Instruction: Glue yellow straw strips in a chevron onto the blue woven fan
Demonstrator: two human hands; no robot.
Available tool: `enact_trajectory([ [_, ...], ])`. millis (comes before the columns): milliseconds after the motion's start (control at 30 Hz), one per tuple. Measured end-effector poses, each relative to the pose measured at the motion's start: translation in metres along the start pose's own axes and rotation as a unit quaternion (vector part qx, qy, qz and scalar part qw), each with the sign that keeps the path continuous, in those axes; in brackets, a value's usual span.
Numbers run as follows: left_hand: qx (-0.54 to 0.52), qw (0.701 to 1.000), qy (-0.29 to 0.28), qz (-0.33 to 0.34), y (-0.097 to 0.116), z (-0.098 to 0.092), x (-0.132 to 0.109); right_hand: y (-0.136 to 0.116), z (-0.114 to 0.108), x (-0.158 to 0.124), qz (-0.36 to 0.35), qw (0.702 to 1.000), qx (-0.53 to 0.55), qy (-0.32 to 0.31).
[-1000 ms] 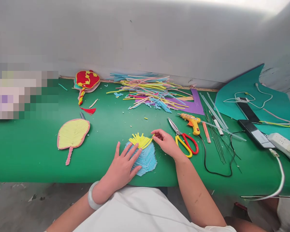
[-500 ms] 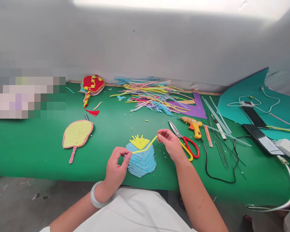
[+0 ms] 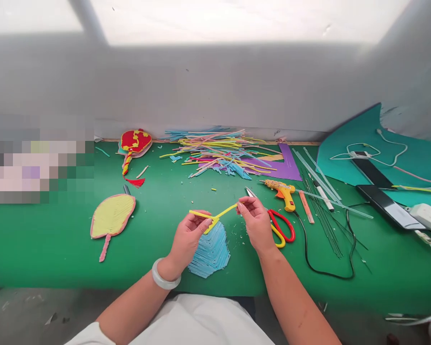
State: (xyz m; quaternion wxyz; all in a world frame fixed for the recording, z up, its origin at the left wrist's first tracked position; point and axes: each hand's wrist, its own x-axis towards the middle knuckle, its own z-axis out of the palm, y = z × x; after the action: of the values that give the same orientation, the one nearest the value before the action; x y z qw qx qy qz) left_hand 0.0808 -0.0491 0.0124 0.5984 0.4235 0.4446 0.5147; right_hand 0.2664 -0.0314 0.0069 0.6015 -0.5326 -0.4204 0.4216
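Observation:
A bent yellow pipe cleaner (image 3: 225, 211) spans between my hands above a blue leaf-shaped piece (image 3: 211, 251) made of V-shaped rows of pipe cleaners. My left hand (image 3: 190, 235) pinches it near the bend, and its free end sticks out to the left over my fingers. The other end is pinched between the thumb and fingertips of my right hand (image 3: 254, 223). My left hand covers most of the yellow rows at the top of the blue piece. Beside my right hand lie scissors (image 3: 283, 225) with red and yellow handles, partly hidden by it.
A yellow fan (image 3: 113, 215) with pink edging lies left, a red fan (image 3: 134, 141) behind it. Loose pipe cleaners (image 3: 215, 151) are heaped at the back by a purple sheet (image 3: 289, 163). To the right are a glue gun (image 3: 283, 191) with its cord, glue sticks, wires and a power strip (image 3: 429, 218).
My left hand has moved inward along the yellow pipe cleaner to its bend, letting go of the end. It now covers most of the yellow rows. The view has tilted up slightly.

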Motion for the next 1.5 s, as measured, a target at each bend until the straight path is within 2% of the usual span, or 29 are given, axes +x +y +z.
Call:
enact_trajectory([
  [200, -0.045, 0.999, 0.019, -0.024, -0.003, -0.005, 0.004, 0.0, 0.005, -0.002, -0.003, 0.999, 0.033, -0.008],
  [333, -0.074, 0.996, 0.034, -0.028, 0.002, -0.01, 0.005, -0.001, 0.028, -0.015, 0.05, 0.992, 0.106, -0.052],
  [500, -0.114, 0.992, 0.029, -0.041, 0.005, -0.015, 0.005, 0.003, 0.052, -0.031, 0.084, 0.985, 0.12, -0.096],
  [700, -0.167, 0.982, -0.017, -0.084, 0.006, -0.016, 0.005, 0.005, 0.045, -0.032, 0.073, 0.982, 0.123, -0.122],
  [933, -0.177, 0.979, -0.047, -0.094, 0.007, -0.016, 0.005, 0.004, 0.043, -0.034, 0.044, 0.983, 0.111, -0.138],
  [1267, -0.148, 0.983, -0.069, -0.079, 0.007, -0.018, 0.004, 0.005, 0.041, -0.031, 0.059, 0.976, 0.128, -0.164],
  [1500, -0.1, 0.991, -0.087, -0.035, 0.006, -0.018, 0.001, 0.004, 0.042, -0.032, 0.069, 0.97, 0.115, -0.204],
])
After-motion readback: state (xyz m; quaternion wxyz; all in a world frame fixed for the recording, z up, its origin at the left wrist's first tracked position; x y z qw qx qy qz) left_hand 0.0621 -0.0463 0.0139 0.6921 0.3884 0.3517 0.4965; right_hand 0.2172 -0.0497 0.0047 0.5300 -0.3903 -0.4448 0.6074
